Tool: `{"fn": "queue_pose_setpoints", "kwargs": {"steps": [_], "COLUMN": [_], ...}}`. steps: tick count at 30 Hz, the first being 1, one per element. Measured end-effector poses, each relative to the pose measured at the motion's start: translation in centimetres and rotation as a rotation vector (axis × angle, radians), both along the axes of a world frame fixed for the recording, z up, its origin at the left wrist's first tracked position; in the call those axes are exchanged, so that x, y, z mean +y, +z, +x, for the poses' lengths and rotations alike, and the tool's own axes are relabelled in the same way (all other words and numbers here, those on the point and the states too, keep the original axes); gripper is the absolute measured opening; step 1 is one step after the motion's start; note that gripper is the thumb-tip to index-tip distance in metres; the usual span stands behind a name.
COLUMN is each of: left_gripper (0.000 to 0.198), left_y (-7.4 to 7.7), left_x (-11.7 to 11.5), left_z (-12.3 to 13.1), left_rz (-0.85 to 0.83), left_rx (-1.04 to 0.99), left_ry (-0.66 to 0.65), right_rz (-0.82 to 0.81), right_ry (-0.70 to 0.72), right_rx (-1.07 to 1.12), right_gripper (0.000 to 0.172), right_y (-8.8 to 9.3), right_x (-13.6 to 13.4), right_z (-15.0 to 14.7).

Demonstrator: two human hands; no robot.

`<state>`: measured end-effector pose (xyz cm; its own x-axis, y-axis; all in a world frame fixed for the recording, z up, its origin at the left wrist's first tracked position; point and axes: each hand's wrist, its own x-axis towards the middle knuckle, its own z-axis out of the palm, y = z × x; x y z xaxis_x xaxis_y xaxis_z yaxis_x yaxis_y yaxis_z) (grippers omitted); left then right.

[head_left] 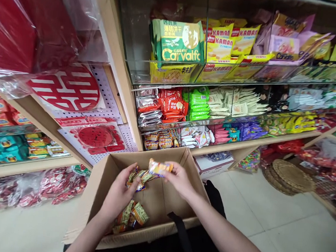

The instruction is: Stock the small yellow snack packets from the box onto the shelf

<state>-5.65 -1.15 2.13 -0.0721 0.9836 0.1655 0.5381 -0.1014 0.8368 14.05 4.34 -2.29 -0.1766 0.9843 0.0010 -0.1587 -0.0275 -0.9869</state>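
Note:
An open cardboard box sits in front of me, low against the shelves. My left hand is inside it, closed on a bunch of small green and orange snack packets. My right hand pinches one orange and yellow snack packet above the box's far side. More of the same packets lie in the box's near left corner. The two hands are a short way apart over the box.
Glass-fronted shelves ahead hold rows of biscuit and candy packs, with a green Carvalfc pack on top. Red decorations hang at left. A woven basket rests on the tiled floor at right. A black strap crosses the box's near edge.

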Motion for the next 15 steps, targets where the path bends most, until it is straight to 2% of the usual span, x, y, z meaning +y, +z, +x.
{"fn": "queue_pose_setpoints", "kwargs": {"steps": [2, 3, 5, 7, 9, 12, 15], "left_gripper": [0.043, 0.047, 0.056, 0.064, 0.069, 0.07, 0.067], "left_y": [-0.2, -0.3, -0.8, -1.6, -2.4, -3.4, -3.8], "left_x": [0.5, 0.7, 0.9, 1.0, 0.8, 0.5, 0.2], "left_z": [-2.3, -3.5, -5.4, -6.7, -7.2, -7.4, -7.4], "left_rz": [0.069, 0.037, -0.114, -0.266, -0.312, -0.277, -0.265], "left_rx": [0.424, 0.575, 0.719, 0.697, 0.626, 0.576, 0.566], "left_ry": [0.136, 0.239, 0.411, 0.456, 0.405, 0.366, 0.382], "right_rz": [0.059, 0.101, 0.177, 0.218, 0.223, 0.217, 0.242], "right_ry": [-0.185, -0.254, -0.333, -0.365, -0.38, -0.401, -0.381], "right_rx": [-0.104, -0.169, -0.355, -0.587, -0.76, -0.838, -0.878], "right_gripper": [0.041, 0.042, 0.041, 0.036, 0.033, 0.029, 0.018], "right_y": [-0.2, -0.3, -0.2, 0.0, 0.3, 0.5, 0.7], "right_x": [3.0, 4.7, 8.2, 11.3, 13.9, 17.2, 20.2], "right_z": [1.2, 1.8, 2.3, 2.2, 1.4, -0.4, -2.1]}}
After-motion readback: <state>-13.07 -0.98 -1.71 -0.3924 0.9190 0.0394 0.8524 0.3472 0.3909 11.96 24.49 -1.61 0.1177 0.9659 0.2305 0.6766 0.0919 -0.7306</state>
